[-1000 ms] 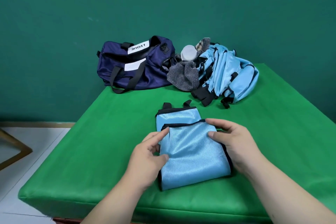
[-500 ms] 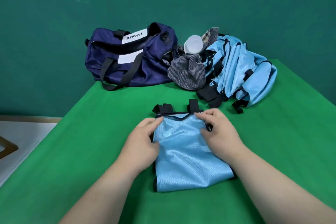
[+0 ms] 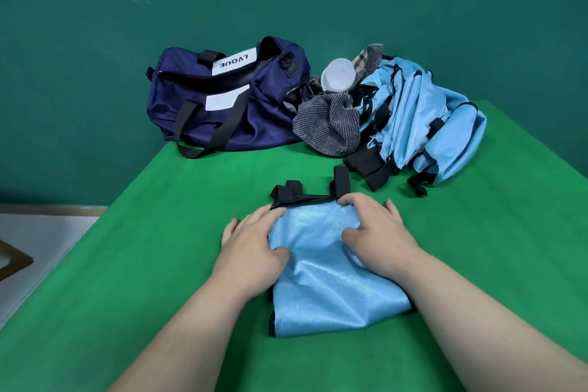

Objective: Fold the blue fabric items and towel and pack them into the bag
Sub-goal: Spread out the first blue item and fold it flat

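A folded light-blue fabric item (image 3: 327, 283) with black trim and black straps lies on the green table in front of me. My left hand (image 3: 254, 242) lies flat on its upper left corner, fingers spread. My right hand (image 3: 377, 232) presses flat on its upper right part, fingertips at the black top edge. A navy duffel bag (image 3: 232, 99) with a white label stands at the back, its zip open. A grey striped towel (image 3: 327, 124) is bunched beside it. A heap of more light-blue fabric items (image 3: 423, 118) lies at the back right.
A translucent white cup or lid (image 3: 338, 74) sits among the towel and blue heap. The green table (image 3: 159, 264) drops off at its left edge to a pale floor (image 3: 38, 248). A teal wall stands close behind the bag.
The blue item's top flap has been folded over further, and both hands slid up from its sides to its top edge and now lie flat on it. The view moved closer.
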